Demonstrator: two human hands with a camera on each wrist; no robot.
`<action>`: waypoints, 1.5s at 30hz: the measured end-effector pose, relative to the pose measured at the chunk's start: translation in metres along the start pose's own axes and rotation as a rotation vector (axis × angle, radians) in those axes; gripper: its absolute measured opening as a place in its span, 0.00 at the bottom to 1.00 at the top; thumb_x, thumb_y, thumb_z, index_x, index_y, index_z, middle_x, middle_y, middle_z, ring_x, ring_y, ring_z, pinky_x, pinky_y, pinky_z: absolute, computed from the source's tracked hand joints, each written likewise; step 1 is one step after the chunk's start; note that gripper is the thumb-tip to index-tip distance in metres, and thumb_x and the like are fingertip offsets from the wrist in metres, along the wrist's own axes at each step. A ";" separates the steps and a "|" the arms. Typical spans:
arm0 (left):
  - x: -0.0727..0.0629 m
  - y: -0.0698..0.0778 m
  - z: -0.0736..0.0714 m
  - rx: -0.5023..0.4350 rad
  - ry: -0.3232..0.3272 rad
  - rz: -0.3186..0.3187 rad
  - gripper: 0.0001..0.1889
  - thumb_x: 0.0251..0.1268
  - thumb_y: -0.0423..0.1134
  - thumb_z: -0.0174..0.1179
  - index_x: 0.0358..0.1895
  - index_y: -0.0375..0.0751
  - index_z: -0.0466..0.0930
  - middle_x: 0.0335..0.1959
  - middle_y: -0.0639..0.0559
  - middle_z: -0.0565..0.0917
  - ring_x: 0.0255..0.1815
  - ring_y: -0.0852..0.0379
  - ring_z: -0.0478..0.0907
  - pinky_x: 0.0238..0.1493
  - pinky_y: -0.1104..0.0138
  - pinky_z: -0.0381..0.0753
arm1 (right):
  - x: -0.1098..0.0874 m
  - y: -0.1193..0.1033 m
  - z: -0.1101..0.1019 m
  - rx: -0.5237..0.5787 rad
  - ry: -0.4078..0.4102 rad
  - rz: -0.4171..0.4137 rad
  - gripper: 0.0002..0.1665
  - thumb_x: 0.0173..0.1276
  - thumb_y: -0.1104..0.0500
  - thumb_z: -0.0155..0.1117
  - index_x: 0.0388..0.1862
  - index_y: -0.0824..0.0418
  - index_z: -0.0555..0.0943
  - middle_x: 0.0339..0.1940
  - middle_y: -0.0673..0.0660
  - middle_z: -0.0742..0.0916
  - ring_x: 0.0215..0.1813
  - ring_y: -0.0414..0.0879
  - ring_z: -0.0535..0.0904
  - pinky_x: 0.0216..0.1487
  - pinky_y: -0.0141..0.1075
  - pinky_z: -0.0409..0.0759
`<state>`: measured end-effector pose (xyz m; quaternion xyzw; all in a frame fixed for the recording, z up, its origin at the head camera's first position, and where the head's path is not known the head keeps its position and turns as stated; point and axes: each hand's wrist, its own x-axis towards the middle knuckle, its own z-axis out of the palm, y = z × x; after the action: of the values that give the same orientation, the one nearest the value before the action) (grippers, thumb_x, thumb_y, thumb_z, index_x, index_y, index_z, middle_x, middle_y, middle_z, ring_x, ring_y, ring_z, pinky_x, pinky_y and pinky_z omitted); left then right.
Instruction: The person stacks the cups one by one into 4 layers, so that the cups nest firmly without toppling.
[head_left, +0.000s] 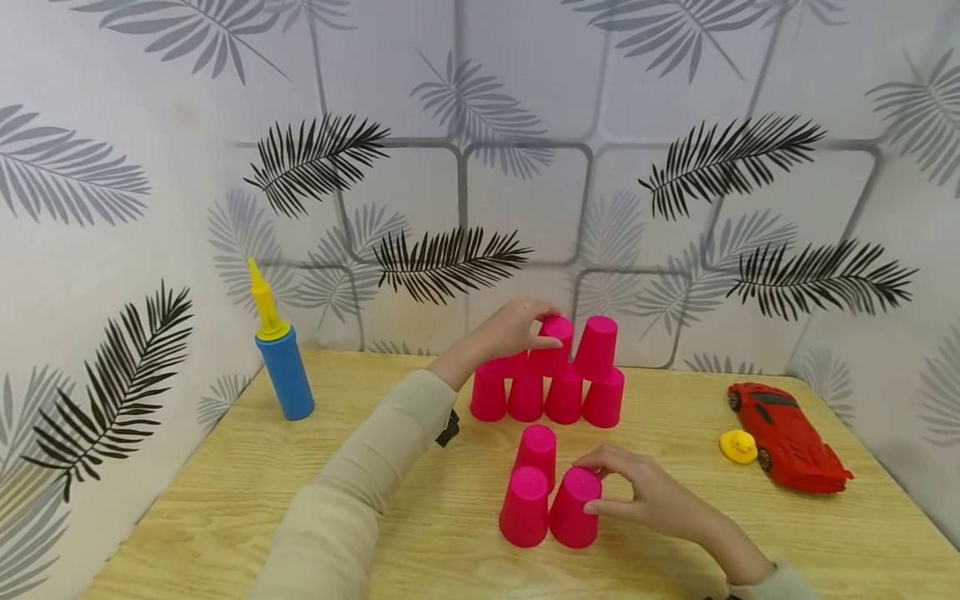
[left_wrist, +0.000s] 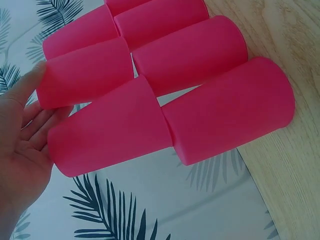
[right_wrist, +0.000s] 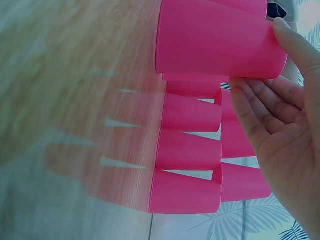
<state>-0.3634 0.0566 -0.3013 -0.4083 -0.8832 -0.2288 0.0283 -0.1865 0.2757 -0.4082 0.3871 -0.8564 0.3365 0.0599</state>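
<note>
Upside-down pink cups stand in two rows near the wall, a row of several below (head_left: pixel 488 393) and three on top. My left hand (head_left: pixel 513 329) grips the middle cup of the upper row (head_left: pixel 553 354) near its base, thumb on one side and fingers on the other. To its right sits another upper cup (head_left: pixel 597 348); the left one is partly hidden by my hand. Closer to me are three more inverted cups. My right hand (head_left: pixel 648 496) holds the front right one (head_left: pixel 573 521) by its upper end, beside a front left cup (head_left: pixel 524 508) and one behind (head_left: pixel 537 454).
On the left of the wooden table (head_left: pixel 420 533) stands a blue and yellow hand pump (head_left: pixel 287 375). A red toy car (head_left: pixel 787 437) and a small yellow rubber duck (head_left: pixel 738 447) are on the right. The patterned wall (head_left: pixel 525 208) rises right behind the cup rows.
</note>
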 end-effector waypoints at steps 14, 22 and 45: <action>0.004 -0.005 -0.001 0.072 -0.016 0.004 0.27 0.67 0.44 0.61 0.67 0.38 0.73 0.64 0.44 0.79 0.66 0.49 0.76 0.69 0.62 0.74 | -0.001 -0.003 -0.002 -0.004 -0.012 0.030 0.24 0.63 0.48 0.69 0.56 0.54 0.78 0.46 0.47 0.86 0.45 0.34 0.80 0.45 0.38 0.87; 0.005 -0.003 -0.004 0.129 -0.050 0.009 0.26 0.68 0.46 0.61 0.66 0.39 0.73 0.63 0.45 0.80 0.61 0.50 0.78 0.67 0.63 0.77 | 0.000 -0.003 -0.002 -0.010 -0.016 0.041 0.24 0.64 0.48 0.69 0.56 0.54 0.78 0.45 0.46 0.86 0.45 0.33 0.80 0.46 0.37 0.87; -0.035 -0.005 -0.023 0.078 0.242 0.134 0.28 0.64 0.41 0.65 0.67 0.38 0.72 0.65 0.44 0.78 0.67 0.49 0.74 0.68 0.60 0.76 | -0.011 0.001 -0.008 -0.064 0.035 0.017 0.23 0.62 0.52 0.72 0.55 0.55 0.78 0.45 0.47 0.86 0.44 0.34 0.81 0.43 0.36 0.86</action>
<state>-0.3469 0.0198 -0.2910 -0.4346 -0.8523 -0.2393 0.1656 -0.1811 0.2878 -0.4070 0.3718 -0.8687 0.3162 0.0845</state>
